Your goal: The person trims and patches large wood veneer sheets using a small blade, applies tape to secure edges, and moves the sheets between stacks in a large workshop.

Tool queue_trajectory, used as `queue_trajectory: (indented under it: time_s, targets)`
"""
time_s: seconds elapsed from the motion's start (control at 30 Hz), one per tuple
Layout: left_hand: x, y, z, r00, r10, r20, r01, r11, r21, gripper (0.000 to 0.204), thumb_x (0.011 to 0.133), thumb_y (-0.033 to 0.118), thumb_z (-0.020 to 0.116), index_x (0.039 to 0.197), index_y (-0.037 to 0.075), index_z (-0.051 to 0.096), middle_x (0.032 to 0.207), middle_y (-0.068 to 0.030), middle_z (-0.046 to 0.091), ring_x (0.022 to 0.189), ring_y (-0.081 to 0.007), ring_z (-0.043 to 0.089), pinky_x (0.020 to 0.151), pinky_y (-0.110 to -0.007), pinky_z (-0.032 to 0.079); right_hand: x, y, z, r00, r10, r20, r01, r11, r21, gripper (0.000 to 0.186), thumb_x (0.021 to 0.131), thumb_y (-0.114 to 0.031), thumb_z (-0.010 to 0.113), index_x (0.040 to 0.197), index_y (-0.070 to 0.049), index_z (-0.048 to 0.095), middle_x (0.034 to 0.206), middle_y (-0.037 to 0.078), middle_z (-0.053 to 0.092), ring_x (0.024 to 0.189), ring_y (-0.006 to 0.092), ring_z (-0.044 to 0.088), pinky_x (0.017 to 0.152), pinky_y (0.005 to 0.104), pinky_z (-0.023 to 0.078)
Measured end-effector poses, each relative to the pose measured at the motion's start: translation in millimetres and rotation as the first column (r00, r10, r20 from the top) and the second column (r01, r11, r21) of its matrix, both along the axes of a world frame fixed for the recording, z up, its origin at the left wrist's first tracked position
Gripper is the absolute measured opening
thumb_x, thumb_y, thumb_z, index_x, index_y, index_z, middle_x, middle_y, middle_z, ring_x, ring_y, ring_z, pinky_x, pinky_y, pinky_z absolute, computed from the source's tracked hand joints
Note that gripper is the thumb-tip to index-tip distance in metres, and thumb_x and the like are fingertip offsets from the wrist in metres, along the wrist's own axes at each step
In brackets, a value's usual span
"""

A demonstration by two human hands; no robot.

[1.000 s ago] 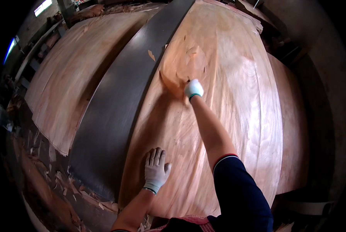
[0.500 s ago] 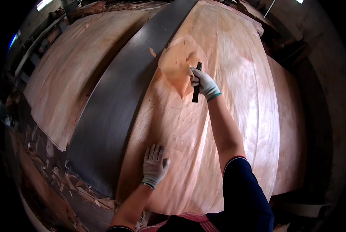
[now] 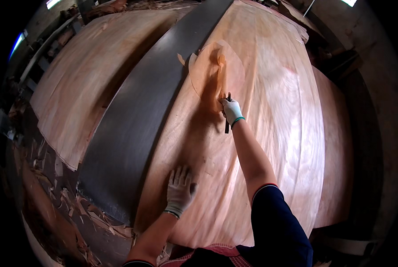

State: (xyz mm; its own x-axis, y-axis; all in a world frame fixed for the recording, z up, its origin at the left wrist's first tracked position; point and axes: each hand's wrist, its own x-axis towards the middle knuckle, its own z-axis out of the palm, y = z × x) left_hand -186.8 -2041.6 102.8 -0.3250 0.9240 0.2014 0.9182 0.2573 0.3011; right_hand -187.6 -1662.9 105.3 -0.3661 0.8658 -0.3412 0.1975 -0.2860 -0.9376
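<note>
As my left hand point(image 3: 180, 190) lies flat, fingers outstretched, on the lower-centre veneer sheet point(image 3: 208, 187), my right hand point(image 3: 232, 110) grips a dark tool point(image 3: 227, 128) and apparently the upper-centre scrap point(image 3: 221, 66); peeling, seemingly, needs steady pulling.

At frame centre, the right hand point(image 3: 231, 111) is concealing the middle of the black tool point(image 3: 227, 128); the top edge is cutting off the grey board point(image 3: 148, 89).

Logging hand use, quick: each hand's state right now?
Left hand: open, palm down on the wood sheet.
Right hand: closed, holding a dark tool and seemingly a thin wood piece.
</note>
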Motion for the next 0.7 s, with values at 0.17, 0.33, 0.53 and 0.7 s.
queue_trajectory:
  time_s: [0.17,0.33,0.53,0.7]
  targets:
    - [4,9,2,0.999,-0.021,0.033,0.020,0.999,0.029,0.049,0.085,0.029,0.060,0.125,0.001,0.053,0.137,-0.0195,0.047,0.129,-0.0370,0.042,0.110,-0.052,0.030,5,56,-21,0.925,-0.250,-0.286,0.311,0.931,0.192,0.016,0.091,-0.022,0.062,0.084,-0.008,0.063,0.057,0.000,0.051,0.041,0.0115,0.044,0.038,0.0274,0.033]
    - [12,19,-6,0.995,-0.092,0.036,0.089,0.992,0.085,0.051,0.084,0.032,0.060,0.125,0.001,0.053,0.136,-0.0189,0.048,0.129,-0.0359,0.042,0.110,-0.052,0.028,7,60,15,0.835,-0.276,-0.475,0.441,0.853,0.280,0.013,0.092,-0.014,0.055,0.085,-0.008,0.063,0.061,0.001,0.054,0.048,0.0109,0.047,0.044,0.0273,0.039]
    - [-6,-19,-29,0.986,0.018,-0.166,-0.013,0.999,0.035,0.056,0.085,0.038,0.057,0.129,0.004,0.052,0.139,-0.0160,0.047,0.132,-0.0320,0.039,0.114,-0.048,0.022,-78,-338,172,0.395,0.846,0.358,-0.650,-0.019,0.760,0.036,0.081,-0.019,0.063,0.115,-0.007,0.062,0.099,0.017,0.067,0.093,0.0320,0.065,0.081,0.0429,0.052]
    - [-2,-34,-9,1.000,-0.002,0.023,0.001,0.997,0.082,0.058,0.089,0.034,0.055,0.138,0.004,0.044,0.145,-0.0156,0.041,0.136,-0.0327,0.035,0.114,-0.047,0.022,-29,-435,211,0.530,0.848,-0.025,-0.608,0.401,0.686,0.054,0.084,-0.014,0.061,0.134,-0.004,0.044,0.110,0.025,0.060,0.096,0.0440,0.059,0.084,0.0427,0.050]
